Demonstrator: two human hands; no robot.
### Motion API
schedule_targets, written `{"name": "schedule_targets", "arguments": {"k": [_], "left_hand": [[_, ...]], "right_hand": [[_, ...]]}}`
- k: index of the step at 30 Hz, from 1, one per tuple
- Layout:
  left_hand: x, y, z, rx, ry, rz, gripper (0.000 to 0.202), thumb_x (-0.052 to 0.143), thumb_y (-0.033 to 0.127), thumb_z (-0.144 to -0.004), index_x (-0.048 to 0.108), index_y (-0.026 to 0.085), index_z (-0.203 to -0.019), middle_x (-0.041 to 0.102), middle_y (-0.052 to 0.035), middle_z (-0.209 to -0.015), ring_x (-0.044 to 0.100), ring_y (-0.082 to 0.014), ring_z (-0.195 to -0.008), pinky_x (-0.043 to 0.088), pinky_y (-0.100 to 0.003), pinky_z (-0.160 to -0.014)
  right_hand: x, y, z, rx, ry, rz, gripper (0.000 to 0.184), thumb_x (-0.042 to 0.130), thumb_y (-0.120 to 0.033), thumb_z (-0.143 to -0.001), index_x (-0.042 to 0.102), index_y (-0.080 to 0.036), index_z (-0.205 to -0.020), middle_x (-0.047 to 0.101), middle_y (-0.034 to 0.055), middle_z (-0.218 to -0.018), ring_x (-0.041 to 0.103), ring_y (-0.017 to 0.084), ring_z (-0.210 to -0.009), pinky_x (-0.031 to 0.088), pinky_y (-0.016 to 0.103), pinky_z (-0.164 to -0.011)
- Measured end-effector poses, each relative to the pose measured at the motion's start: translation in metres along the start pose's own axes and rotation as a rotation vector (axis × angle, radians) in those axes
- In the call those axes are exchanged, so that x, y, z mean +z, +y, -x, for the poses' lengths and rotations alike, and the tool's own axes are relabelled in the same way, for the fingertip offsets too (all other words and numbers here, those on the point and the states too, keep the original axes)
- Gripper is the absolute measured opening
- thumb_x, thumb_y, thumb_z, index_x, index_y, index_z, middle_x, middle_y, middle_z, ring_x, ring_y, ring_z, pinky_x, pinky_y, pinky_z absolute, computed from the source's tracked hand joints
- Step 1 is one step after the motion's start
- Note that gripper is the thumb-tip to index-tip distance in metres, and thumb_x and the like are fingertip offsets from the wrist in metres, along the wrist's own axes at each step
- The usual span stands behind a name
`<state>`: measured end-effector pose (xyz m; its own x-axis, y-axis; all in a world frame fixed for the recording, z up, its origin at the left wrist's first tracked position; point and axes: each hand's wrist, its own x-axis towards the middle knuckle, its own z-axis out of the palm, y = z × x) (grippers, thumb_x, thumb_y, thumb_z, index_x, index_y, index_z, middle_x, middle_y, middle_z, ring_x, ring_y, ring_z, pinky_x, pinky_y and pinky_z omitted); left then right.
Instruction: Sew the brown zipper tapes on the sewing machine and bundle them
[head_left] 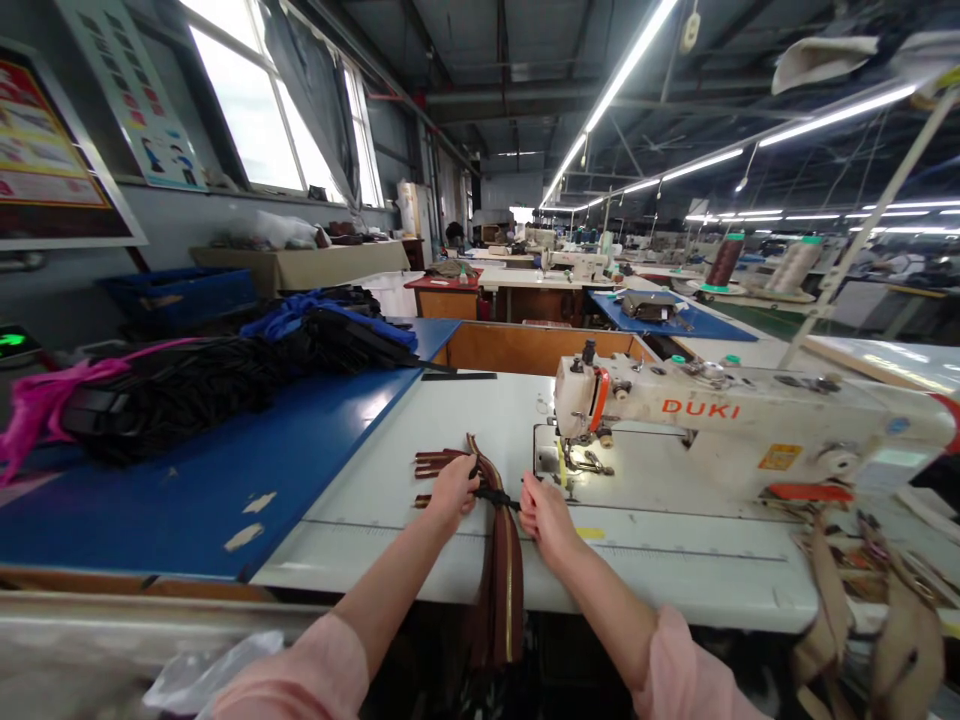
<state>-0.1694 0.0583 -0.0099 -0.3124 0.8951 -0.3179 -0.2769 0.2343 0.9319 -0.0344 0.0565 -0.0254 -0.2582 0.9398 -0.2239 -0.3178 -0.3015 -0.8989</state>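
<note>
A bundle of brown zippers (pixel 504 580) with gold-coloured teeth lies over the front edge of the white sewing table, its long ends hanging down. A black strip (pixel 491 495) crosses the bundle and looks knotted around it. My left hand (pixel 454 488) is closed on the strip's left part, beside several short zipper ends on the table. On the other side, my right hand (pixel 546 515) pinches the strip's right end. Between the two hands the strip appears stretched. Part of each fingertip grip is hidden.
A DUKI sewing machine (pixel 675 410) stands right of my hands, its needle area close by. Black bundled pieces (pixel 187 390) with blue and pink ties lie on the blue table (pixel 315 430) at left. Beige straps (pixel 829 590) hang at the right edge. Thread cones (pixel 726 262) stand behind.
</note>
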Motion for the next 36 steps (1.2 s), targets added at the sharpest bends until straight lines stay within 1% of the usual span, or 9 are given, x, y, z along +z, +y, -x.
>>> {"name": "schedule_targets", "arguments": {"k": [4, 7, 13, 17, 21, 24, 28, 32, 36], "left_hand": [[0.003, -0.002, 0.004, 0.047, -0.026, -0.004, 0.035, 0.058, 0.039, -0.085, 0.036, 0.019, -0.065, 0.026, 0.0118, -0.049, 0.019, -0.0022, -0.036, 0.010, -0.016, -0.035], [0.001, -0.002, 0.003, 0.025, -0.048, 0.004, 0.040, 0.062, 0.042, -0.079, 0.032, 0.020, -0.065, 0.024, 0.0130, -0.047, 0.017, -0.0014, -0.034, 0.009, -0.015, -0.035], [-0.006, 0.004, -0.008, -0.102, -0.083, 0.024, 0.032, 0.050, 0.033, -0.091, 0.036, 0.019, -0.066, 0.023, 0.0123, -0.049, 0.013, -0.0021, -0.035, 0.011, -0.016, -0.034], [-0.008, 0.003, -0.014, -0.093, -0.083, 0.004, 0.032, 0.048, 0.035, -0.091, 0.037, 0.019, -0.066, 0.023, 0.0122, -0.049, 0.012, -0.0026, -0.035, 0.011, -0.017, -0.034], [-0.012, 0.004, -0.005, 0.020, -0.127, -0.055, 0.033, 0.056, 0.042, -0.081, 0.038, 0.020, -0.066, 0.027, 0.0129, -0.044, 0.015, -0.0030, -0.035, 0.013, -0.017, -0.036], [-0.013, 0.010, 0.012, 0.163, -0.194, -0.129, 0.031, 0.062, 0.044, -0.074, 0.043, 0.019, -0.068, 0.038, 0.0102, -0.045, 0.026, -0.0049, -0.038, 0.021, -0.018, -0.040], [-0.007, 0.016, 0.038, 0.321, -0.320, -0.308, 0.025, 0.072, 0.024, -0.063, 0.058, 0.018, -0.083, 0.054, 0.0055, -0.060, 0.046, -0.0107, -0.055, 0.035, -0.021, -0.053], [0.000, 0.012, 0.049, 0.447, -0.446, -0.566, 0.013, 0.059, 0.007, -0.062, 0.058, 0.019, -0.069, 0.060, 0.0040, -0.064, 0.051, -0.0137, -0.063, 0.037, -0.023, -0.063], [0.004, 0.004, 0.044, 0.450, -0.417, -0.566, 0.015, 0.051, 0.006, -0.064, 0.052, 0.019, -0.056, 0.062, 0.0019, -0.061, 0.053, -0.0153, -0.062, 0.037, -0.025, -0.064]], "right_hand": [[0.001, 0.000, -0.004, 0.006, -0.058, 0.047, 0.054, 0.065, -0.061, -0.062, 0.032, -0.021, -0.045, 0.023, -0.0104, -0.035, 0.021, 0.003, -0.032, 0.011, 0.019, -0.035], [-0.001, 0.000, -0.006, 0.010, -0.068, 0.075, 0.057, 0.064, -0.066, -0.057, 0.032, -0.021, -0.043, 0.021, -0.0108, -0.034, 0.020, 0.003, -0.031, 0.010, 0.019, -0.035], [-0.009, 0.009, -0.005, -0.039, -0.028, 0.119, 0.059, 0.063, -0.071, -0.055, 0.033, -0.021, -0.043, 0.023, -0.0097, -0.034, 0.021, 0.003, -0.033, 0.010, 0.020, -0.037], [-0.011, 0.009, -0.004, -0.031, -0.045, 0.133, 0.060, 0.060, -0.073, -0.057, 0.031, -0.022, -0.044, 0.022, -0.0101, -0.035, 0.019, 0.003, -0.032, 0.011, 0.020, -0.036], [-0.015, 0.000, 0.001, -0.015, -0.122, 0.166, 0.055, 0.061, -0.069, -0.061, 0.040, -0.020, -0.050, 0.031, -0.0088, -0.038, 0.026, 0.005, -0.033, 0.016, 0.020, -0.036], [-0.016, -0.011, 0.005, -0.020, -0.138, 0.209, 0.050, 0.062, -0.066, -0.064, 0.046, -0.019, -0.055, 0.036, -0.0085, -0.039, 0.030, 0.005, -0.033, 0.019, 0.019, -0.035], [-0.009, -0.028, 0.005, -0.015, -0.180, 0.254, 0.048, 0.063, -0.063, -0.063, 0.050, -0.017, -0.060, 0.048, -0.0053, -0.046, 0.039, 0.006, -0.035, 0.023, 0.019, -0.034], [0.001, -0.039, 0.006, -0.045, -0.248, 0.289, 0.045, 0.063, -0.060, -0.065, 0.053, -0.016, -0.063, 0.056, -0.0024, -0.057, 0.047, 0.007, -0.040, 0.032, 0.019, -0.036], [0.008, -0.044, 0.010, -0.091, -0.316, 0.345, 0.038, 0.065, -0.053, -0.068, 0.054, -0.017, -0.062, 0.051, -0.0050, -0.047, 0.044, 0.007, -0.037, 0.033, 0.019, -0.038]]}}
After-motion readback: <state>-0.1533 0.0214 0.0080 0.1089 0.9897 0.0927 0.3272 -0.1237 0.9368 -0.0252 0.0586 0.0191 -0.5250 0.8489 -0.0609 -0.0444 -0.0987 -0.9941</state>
